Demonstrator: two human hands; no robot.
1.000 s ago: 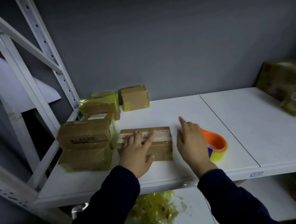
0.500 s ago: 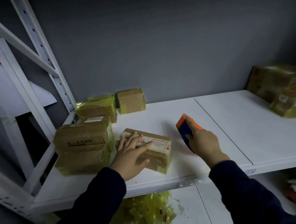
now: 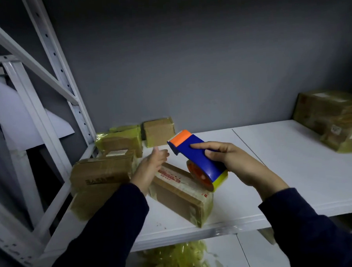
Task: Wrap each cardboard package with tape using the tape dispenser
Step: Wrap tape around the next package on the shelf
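A cardboard package (image 3: 181,194) with red print lies at an angle near the front edge of the white shelf (image 3: 285,168). My right hand (image 3: 231,161) grips the blue and orange tape dispenser (image 3: 197,158) and holds it in the air just above the package's right end, its yellow tape roll at the lower end. My left hand (image 3: 150,167) hovers with relaxed fingers over the package's far left end, holding nothing.
Two stacked packages (image 3: 100,178) sit left of the hands, with two smaller taped ones (image 3: 120,139) (image 3: 159,131) behind. More boxes (image 3: 333,117) stand at the far right. A white rack post (image 3: 59,72) rises on the left. Crumpled yellow tape (image 3: 177,259) lies on the lower shelf.
My right hand picked the dispenser up off the shelf and raised it over the package. My left hand lifted off the package top, and the package has turned to an angle.
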